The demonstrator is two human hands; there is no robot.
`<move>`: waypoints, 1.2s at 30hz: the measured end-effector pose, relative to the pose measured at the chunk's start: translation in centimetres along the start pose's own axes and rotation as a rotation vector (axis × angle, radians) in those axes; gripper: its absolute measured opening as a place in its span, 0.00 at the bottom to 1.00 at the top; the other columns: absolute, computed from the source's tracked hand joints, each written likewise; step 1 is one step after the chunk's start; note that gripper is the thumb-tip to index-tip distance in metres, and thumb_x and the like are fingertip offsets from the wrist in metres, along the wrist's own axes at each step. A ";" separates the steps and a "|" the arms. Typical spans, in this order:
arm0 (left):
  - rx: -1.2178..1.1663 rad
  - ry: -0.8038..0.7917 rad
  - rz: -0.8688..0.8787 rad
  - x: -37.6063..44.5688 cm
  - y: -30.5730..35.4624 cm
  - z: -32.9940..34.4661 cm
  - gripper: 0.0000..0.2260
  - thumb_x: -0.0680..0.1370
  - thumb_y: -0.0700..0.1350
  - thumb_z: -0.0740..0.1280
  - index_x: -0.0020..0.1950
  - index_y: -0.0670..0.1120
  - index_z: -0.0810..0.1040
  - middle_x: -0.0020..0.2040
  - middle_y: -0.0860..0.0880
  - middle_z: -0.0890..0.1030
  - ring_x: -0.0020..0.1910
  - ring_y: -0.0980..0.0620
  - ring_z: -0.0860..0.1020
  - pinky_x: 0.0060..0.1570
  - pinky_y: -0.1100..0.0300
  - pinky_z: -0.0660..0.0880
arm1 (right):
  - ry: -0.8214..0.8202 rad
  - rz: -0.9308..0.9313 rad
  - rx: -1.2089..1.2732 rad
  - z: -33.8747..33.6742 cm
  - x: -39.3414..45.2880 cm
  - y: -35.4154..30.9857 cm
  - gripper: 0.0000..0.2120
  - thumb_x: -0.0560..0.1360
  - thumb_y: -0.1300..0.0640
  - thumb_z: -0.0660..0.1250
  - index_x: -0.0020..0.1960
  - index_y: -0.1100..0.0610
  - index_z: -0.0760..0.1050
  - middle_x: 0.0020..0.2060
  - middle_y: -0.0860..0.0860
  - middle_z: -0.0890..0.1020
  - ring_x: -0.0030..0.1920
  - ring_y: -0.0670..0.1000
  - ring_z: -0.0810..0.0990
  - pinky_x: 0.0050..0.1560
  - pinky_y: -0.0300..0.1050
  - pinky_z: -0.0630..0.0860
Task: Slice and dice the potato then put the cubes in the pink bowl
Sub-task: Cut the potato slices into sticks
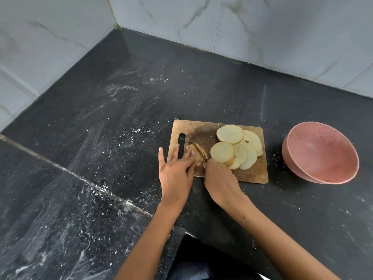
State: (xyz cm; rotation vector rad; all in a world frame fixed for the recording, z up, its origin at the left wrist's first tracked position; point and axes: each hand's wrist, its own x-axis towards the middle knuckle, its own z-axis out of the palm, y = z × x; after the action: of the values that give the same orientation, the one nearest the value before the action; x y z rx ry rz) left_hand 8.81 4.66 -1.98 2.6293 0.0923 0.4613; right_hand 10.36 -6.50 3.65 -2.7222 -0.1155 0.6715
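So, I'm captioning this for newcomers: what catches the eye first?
The pale potato slices fanned across the wooden cutting board at centre. Beside them, the left hand presses the potato end while the right hand grips a knife. A pink bowl sits to the right.

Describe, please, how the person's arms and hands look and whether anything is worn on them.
Nothing is worn: the left hand and right hand are bare, without gloves, rings, watch or bracelets, and no sleeve covers either forearm in view. The fingernails look short and unpainted.
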 end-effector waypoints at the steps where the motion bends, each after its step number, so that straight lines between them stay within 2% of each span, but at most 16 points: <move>1: 0.004 -0.001 0.000 0.0 0.0 0.1 0.09 0.75 0.49 0.68 0.52 0.49 0.84 0.55 0.50 0.83 0.64 0.43 0.76 0.72 0.48 0.47 | -0.001 0.000 -0.001 0.0 -0.1 0.0 0.08 0.83 0.58 0.52 0.57 0.59 0.68 0.52 0.56 0.79 0.52 0.55 0.79 0.43 0.44 0.68; 5: -0.008 -0.003 -0.020 -0.1 0.0 0.2 0.08 0.74 0.47 0.73 0.53 0.49 0.84 0.55 0.50 0.83 0.65 0.43 0.75 0.73 0.49 0.44 | -0.108 0.079 -0.066 0.2 -2.5 0.9 0.07 0.83 0.59 0.51 0.59 0.58 0.65 0.55 0.56 0.77 0.56 0.57 0.78 0.46 0.48 0.69; 9: 0.022 0.002 -0.007 -0.1 0.0 0.3 0.09 0.74 0.47 0.73 0.53 0.49 0.84 0.54 0.50 0.83 0.65 0.43 0.75 0.73 0.48 0.45 | -0.198 0.123 -0.079 0.4 -4.2 2.0 0.08 0.84 0.58 0.49 0.60 0.58 0.63 0.54 0.56 0.78 0.54 0.57 0.78 0.45 0.48 0.69; 12: 0.016 0.018 0.000 -0.2 0.0 0.2 0.10 0.74 0.47 0.73 0.53 0.48 0.84 0.55 0.50 0.83 0.66 0.43 0.75 0.73 0.49 0.44 | -0.162 0.128 0.049 0.4 -4.1 2.6 0.11 0.84 0.52 0.48 0.54 0.57 0.65 0.50 0.57 0.78 0.50 0.56 0.78 0.44 0.49 0.71; 15: 0.010 0.018 0.004 -0.4 0.0 0.2 0.09 0.74 0.46 0.73 0.54 0.48 0.84 0.56 0.50 0.83 0.67 0.44 0.73 0.73 0.49 0.43 | -0.096 0.089 0.237 -0.2 -3.8 3.1 0.16 0.83 0.49 0.50 0.49 0.58 0.71 0.45 0.55 0.80 0.43 0.54 0.78 0.48 0.53 0.76; 18: 0.035 0.016 0.012 -0.5 0.1 0.0 0.09 0.74 0.45 0.73 0.53 0.48 0.84 0.57 0.49 0.82 0.67 0.43 0.73 0.72 0.47 0.43 | -0.006 0.035 0.306 -1.3 -3.6 3.1 0.16 0.83 0.49 0.50 0.48 0.57 0.72 0.40 0.52 0.78 0.40 0.51 0.76 0.42 0.47 0.74; 20: 0.046 0.012 0.007 -0.4 0.1 -0.1 0.09 0.73 0.45 0.74 0.52 0.48 0.84 0.56 0.49 0.83 0.67 0.43 0.73 0.72 0.46 0.44 | 0.029 -0.013 0.243 -1.6 -3.1 2.8 0.13 0.83 0.51 0.51 0.49 0.57 0.69 0.38 0.50 0.76 0.38 0.47 0.73 0.36 0.42 0.68; 22: 0.058 0.007 0.011 -0.2 0.1 -0.1 0.08 0.72 0.46 0.75 0.50 0.48 0.85 0.55 0.49 0.83 0.66 0.43 0.74 0.71 0.45 0.45 | 0.054 -0.058 0.167 -1.6 -2.3 2.3 0.10 0.84 0.53 0.52 0.52 0.57 0.68 0.39 0.49 0.75 0.38 0.47 0.73 0.36 0.40 0.66; 28: 0.065 -0.014 -0.006 0.0 0.0 -0.3 0.05 0.72 0.47 0.75 0.47 0.50 0.86 0.55 0.51 0.83 0.66 0.43 0.74 0.72 0.45 0.43 | 0.168 -0.064 -0.037 -0.6 -1.3 1.2 0.13 0.84 0.50 0.49 0.51 0.56 0.69 0.43 0.52 0.78 0.41 0.52 0.76 0.38 0.45 0.68; 31: 0.070 -0.021 -0.018 0.0 -0.1 -0.2 0.05 0.72 0.48 0.74 0.47 0.51 0.85 0.55 0.51 0.83 0.67 0.44 0.74 0.72 0.45 0.44 | 0.168 -0.070 -0.111 -0.3 -1.4 1.0 0.15 0.84 0.49 0.48 0.53 0.57 0.70 0.45 0.52 0.79 0.40 0.51 0.76 0.38 0.44 0.67; 36: 0.076 -0.026 -0.018 -0.1 -0.2 -0.1 0.06 0.72 0.48 0.74 0.48 0.51 0.85 0.55 0.52 0.83 0.66 0.44 0.74 0.71 0.45 0.44 | 0.157 -0.080 -0.117 0.1 -1.2 0.9 0.13 0.84 0.51 0.49 0.54 0.57 0.69 0.45 0.52 0.80 0.42 0.52 0.79 0.38 0.43 0.69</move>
State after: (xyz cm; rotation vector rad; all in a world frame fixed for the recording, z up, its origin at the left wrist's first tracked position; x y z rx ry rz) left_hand 8.71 4.85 -1.98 2.7061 0.1278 0.4246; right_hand 9.26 -7.48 3.74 -2.8525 -0.2310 0.4392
